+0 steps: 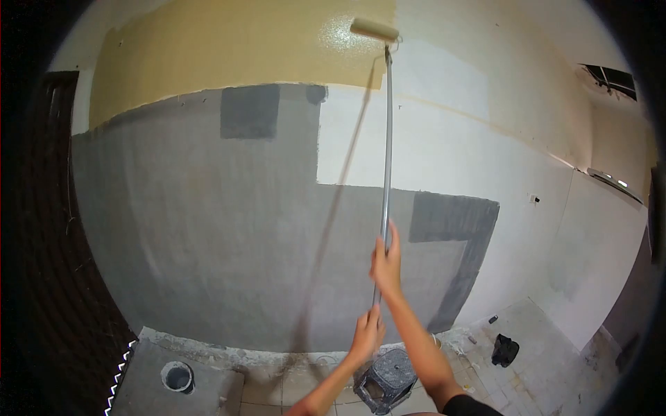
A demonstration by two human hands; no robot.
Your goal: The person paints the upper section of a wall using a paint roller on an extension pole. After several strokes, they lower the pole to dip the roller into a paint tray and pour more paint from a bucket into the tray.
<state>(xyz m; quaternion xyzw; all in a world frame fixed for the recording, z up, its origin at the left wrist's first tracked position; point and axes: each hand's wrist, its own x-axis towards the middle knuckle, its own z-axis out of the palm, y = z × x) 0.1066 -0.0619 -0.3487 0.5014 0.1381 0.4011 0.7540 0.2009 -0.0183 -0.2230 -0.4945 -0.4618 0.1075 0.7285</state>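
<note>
Though well above the right grip [387, 269], roller [373, 30] atop its pole [388, 139].

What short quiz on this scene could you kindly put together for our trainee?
1. Fill in the colour: in this view, the roller shows mostly against the ____ part of the wall.
2. Which hand grips the pole higher up?
A) The left one
B) The right one
C) Neither; they are level
3. What stands on the floor closest to the hands in the picture?

Key:
1. Yellow.
2. B; the right hand is above the left hand.
3. A stool.
</note>
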